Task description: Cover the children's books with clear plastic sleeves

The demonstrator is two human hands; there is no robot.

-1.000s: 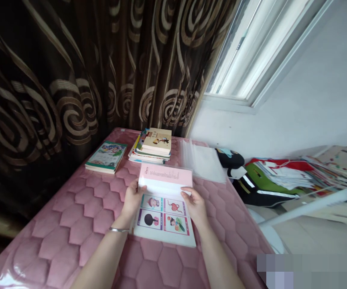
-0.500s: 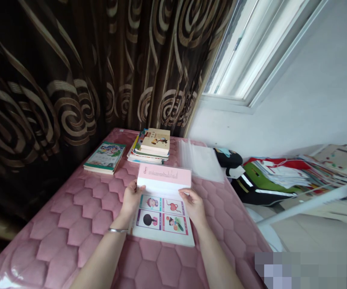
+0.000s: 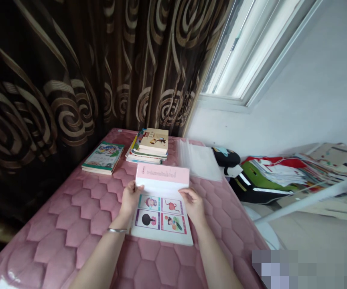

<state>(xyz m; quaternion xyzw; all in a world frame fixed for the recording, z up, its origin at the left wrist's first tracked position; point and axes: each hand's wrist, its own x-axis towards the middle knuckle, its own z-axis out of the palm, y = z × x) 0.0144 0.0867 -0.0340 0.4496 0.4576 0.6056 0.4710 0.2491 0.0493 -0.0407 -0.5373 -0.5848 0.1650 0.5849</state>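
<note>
A picture book (image 3: 160, 237) lies before me with several framed cartoon drawings on its white face. At its far end a white flap with a pink band (image 3: 163, 173) and small print stands partly raised. My left hand (image 3: 131, 198) is closed on the flap's left edge, thumb on top. On the right edge, the thumb and forefinger of my right hand (image 3: 195, 204) pinch the same flap. The fingers beneath the book are partly hidden.
The table (image 3: 80, 224) wears a pink padded cover. Behind are a stack of books (image 3: 153, 140), a green-edged book (image 3: 102, 157) and clear plastic sleeves (image 3: 201, 158). A patterned curtain (image 3: 116, 60) hangs beyond; a green and black bag (image 3: 256, 176) with papers lies right.
The view shifts slightly, so everything sits a little further left in the picture. Both hands keep their hold on the book's flap, with hardly any movement.
</note>
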